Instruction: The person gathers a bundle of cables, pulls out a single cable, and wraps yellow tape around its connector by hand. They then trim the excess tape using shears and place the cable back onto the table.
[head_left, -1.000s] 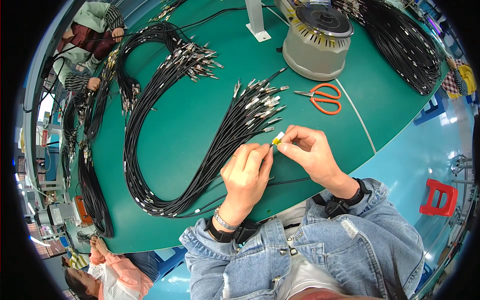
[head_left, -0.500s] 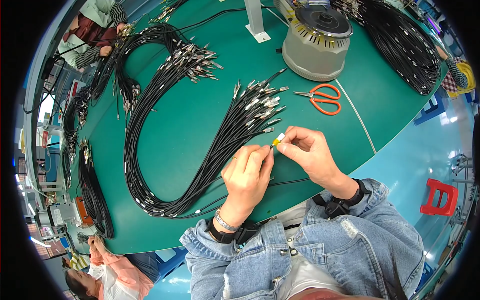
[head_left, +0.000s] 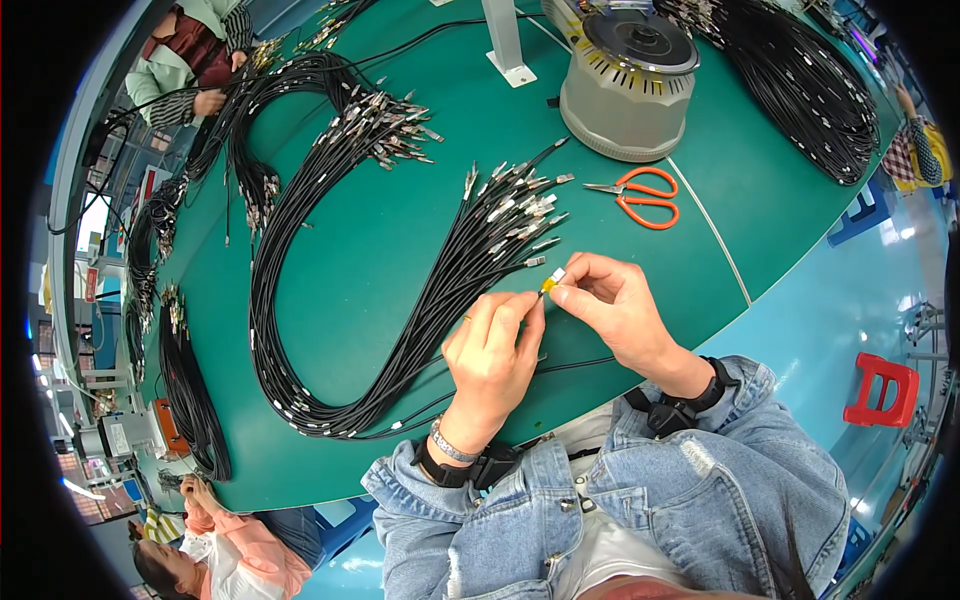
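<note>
Over the green table my left hand (head_left: 490, 345) pinches a black cable (head_left: 575, 365) just below its end, though the fingers cover most of the grip. Thumb and forefinger of my right hand (head_left: 620, 308) are closed on a piece of yellow tape (head_left: 550, 284) at that cable end, beside a whitish tip that looks like a connector. The fingertips of both hands almost meet. Just beyond them lie the metal-tipped ends of a large bundle of black cables (head_left: 275, 320), bent in a wide U. Orange-handled scissors (head_left: 648, 200) rest open past my right hand.
A grey round machine (head_left: 625, 110) with a dark top stands at the back, next to a metal post (head_left: 508, 45). More cable bundles (head_left: 800, 90) lie at the far right and along the left. Co-workers sit around the table (head_left: 330, 490). A red stool (head_left: 882, 390) stands on the floor at right.
My hands keep the same pinch on the cable and tape, with barely any shift. The view has tilted slightly. At the far left, a co-worker's hands have moved a little.
</note>
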